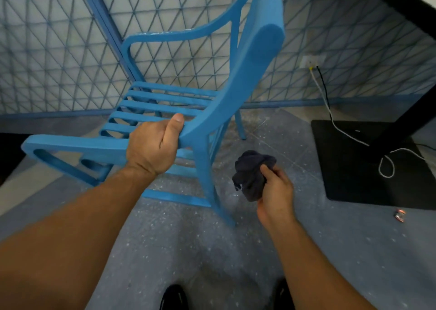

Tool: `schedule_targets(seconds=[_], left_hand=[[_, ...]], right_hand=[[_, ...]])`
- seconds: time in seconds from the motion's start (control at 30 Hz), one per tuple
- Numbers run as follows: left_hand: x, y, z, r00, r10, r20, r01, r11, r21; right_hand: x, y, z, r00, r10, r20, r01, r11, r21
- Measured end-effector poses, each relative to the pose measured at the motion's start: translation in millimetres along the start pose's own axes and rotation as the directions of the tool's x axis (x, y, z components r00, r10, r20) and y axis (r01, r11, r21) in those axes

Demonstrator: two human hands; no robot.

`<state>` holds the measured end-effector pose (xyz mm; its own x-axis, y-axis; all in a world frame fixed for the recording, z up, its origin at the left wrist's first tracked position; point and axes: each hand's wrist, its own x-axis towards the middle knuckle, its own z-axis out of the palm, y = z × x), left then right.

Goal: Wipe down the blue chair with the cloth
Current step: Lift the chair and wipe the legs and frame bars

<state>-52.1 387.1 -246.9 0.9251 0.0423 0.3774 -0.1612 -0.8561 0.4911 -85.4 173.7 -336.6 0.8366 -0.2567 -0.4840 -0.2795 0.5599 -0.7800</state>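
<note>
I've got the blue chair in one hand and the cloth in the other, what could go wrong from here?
1. Only the left hand holds the blue chair, which looks tipped. Pressing with the cloth in the right hand could break that grip and drop it.
2. Loose cables trail across the black base beside the chair, and a leg may snag them.

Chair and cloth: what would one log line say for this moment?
left hand: grips chair | right hand: holds cloth | cloth: apart from chair | wiping: not under way
</note>
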Motion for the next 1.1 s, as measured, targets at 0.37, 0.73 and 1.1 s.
schedule_targets(seconds=[0.37, 0.73, 1.1], left_hand=[[4, -1, 3, 1.000, 0.030, -0.003, -0.030, 0.999, 0.044], [4, -2, 2, 1.000, 0.014, 0.010, -0.015, 0.998, 0.060], [4, -3, 5, 1.000, 0.017, -0.008, -0.017, 0.997, 0.077]], right_hand=[[-34, 26, 43, 0.927, -0.067, 0.369, 0.164, 0.957, -0.238], [-48, -27, 62, 0.866, -0.241, 0.437, 0.351, 0.917, -0.191], [-18, 23, 48, 0.950, -0.028, 0.311, 0.195, 0.831, -0.521]])
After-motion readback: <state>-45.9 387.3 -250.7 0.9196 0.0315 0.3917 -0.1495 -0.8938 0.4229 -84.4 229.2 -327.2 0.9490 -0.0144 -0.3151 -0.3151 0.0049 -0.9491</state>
